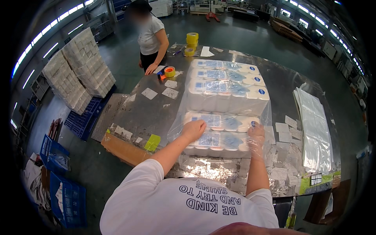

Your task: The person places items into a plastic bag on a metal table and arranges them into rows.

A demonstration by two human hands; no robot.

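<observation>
Several white multi-roll paper packs (227, 89) with blue printing lie in rows inside a large clear plastic bag (178, 117) on the worktable (145, 113). A gap splits the far rows from the two near ones. My left hand (194, 130) is closed in a fist on the bag's film at the left side of the near packs. At their right side my right hand (256, 136) is also closed on the film, which partly veils its fingers. Both forearms reach in from the near edge of the table.
Flat clear bags (313, 127) lie stacked at the right. Yellow tape rolls (192, 41) stand at the far edge, near a tape dispenser (167, 73). A co-worker (152, 37) stands at the far left, one hand on the table. Wrapped stacks (78, 66) rest on a blue pallet (84, 116).
</observation>
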